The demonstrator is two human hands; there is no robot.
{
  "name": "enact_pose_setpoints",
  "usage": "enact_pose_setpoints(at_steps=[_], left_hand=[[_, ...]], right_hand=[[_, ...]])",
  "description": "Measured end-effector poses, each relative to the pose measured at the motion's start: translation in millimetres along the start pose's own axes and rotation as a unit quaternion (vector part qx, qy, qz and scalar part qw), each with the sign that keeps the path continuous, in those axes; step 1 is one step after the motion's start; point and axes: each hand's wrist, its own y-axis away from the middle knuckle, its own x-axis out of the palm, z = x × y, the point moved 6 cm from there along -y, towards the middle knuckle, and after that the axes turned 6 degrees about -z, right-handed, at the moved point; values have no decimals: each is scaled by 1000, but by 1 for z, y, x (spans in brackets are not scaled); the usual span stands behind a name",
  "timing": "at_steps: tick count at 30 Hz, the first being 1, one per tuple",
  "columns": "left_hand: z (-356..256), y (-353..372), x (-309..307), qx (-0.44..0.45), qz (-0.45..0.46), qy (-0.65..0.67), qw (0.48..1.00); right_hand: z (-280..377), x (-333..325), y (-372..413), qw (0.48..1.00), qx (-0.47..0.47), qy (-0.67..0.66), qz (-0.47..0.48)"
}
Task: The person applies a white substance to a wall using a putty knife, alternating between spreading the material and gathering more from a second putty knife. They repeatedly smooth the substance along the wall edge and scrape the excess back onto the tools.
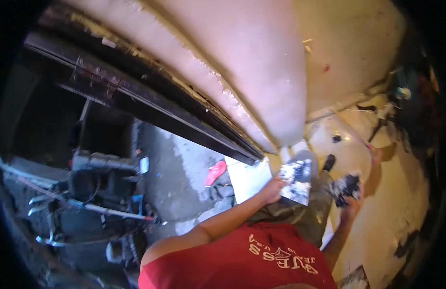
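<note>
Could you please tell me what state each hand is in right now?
Left hand: closed on a black-and-white printed sheet.
Right hand: closed on a darker printed piece.

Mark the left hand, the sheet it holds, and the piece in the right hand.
left hand (272, 189), head view, on the knuckles.
black-and-white sheet (296, 179), head view, on its middle, beyond the fingers.
dark patterned piece (346, 186), head view, on its middle, above the right hand (351, 208).

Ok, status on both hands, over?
Left hand holds printed sheet. Right hand holds darker printed piece. Red sandal on floor, apart from both.
</note>
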Motion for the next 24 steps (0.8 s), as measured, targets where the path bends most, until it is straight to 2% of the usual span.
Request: enact_pose_setpoints(at_steps=[1,2,3,4,5,6,7,9,11,14,16,19,20,22,23,24], left_hand=[[9,-7,19,-32,43,46,997],[10,-16,44,-29,56,24,998],[13,-24,68,-26,68,2,997],[12,-31,93,1,54,-25,998],[16,-46,111,22,116,-122,985],[23,-55,134,-42,153,-14,987],[12,-49,166,-90,157,63,981],[33,-79,194,-48,167,95,980],[29,-81,226,-41,171,102,979],[1,-74,252,-31,174,35,984],[-19,-66,261,35,219,-19,975],[-46,-31,223,41,98,77,991],[-59,-8,196,37,63,55,996],[-50,35,134,68,125,140,980],[-57,58,107,173,125,151,965],[-42,69,61,163,78,126,975]], right_hand=[[-10,-36,-5,996,33,-27,-73],[-32,-80,-19,986,152,-48,-49],[-53,-112,-35,952,243,-183,-27],[-40,-109,-51,962,207,-176,12],[-38,-116,-64,965,190,-178,-25],[-34,-128,-79,968,170,-171,-72],[-31,-125,-98,964,187,-188,-28],[-25,-115,-130,945,224,-234,48],[-27,-122,-157,958,267,-83,62],[-15,-121,-170,969,237,-27,58],[-4,-121,-179,977,199,21,78],[-1,-103,-194,962,144,116,199],[4,-82,-177,972,134,84,174],[4,-13,-120,978,147,-15,144],[1,19,-93,975,154,-64,147],[1,49,-63,967,176,-102,152]])
